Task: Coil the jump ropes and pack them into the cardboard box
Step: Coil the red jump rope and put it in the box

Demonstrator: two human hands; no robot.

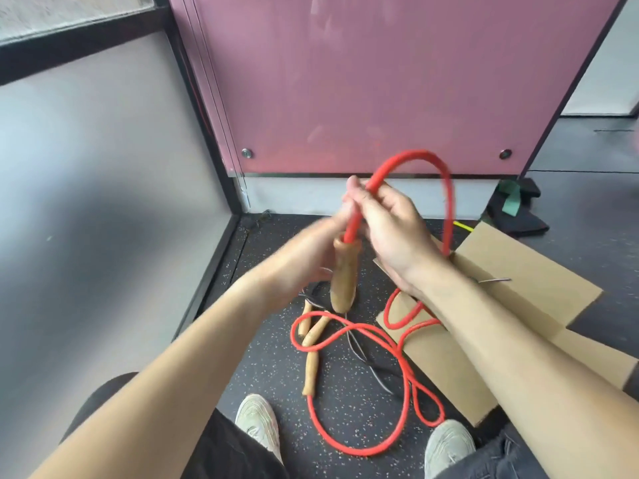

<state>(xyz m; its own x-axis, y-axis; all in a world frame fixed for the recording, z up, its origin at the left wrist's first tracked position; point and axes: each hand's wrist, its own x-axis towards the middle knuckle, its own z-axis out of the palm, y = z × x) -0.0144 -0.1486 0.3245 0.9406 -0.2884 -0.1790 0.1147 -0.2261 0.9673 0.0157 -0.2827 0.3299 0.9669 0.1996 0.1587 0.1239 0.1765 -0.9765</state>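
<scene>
Just left of the flat brown cardboard box (518, 271), the smooth red jump rope (354, 224) lay in loose loops on the speckled floor (276, 368), and above them the left hand (311, 257) gripped its rounded wooden handle (344, 274) while the right hand (394, 233) pinched the cord arching beyond.

The left hand (311, 261) and the right hand (390, 229) are seen bare, and the left forearm (166, 368) and the right forearm (501, 340) are uncovered to the edge of view. A black garment (221, 454) is worn over the left thigh and a dark grey garment (498, 458), stitched along a seam, over the right; shorts or trousers cannot be told. A left sneaker (257, 423) and a right sneaker (447, 447), pale grey-green, ridged in wavy lines and laced, are worn.
</scene>
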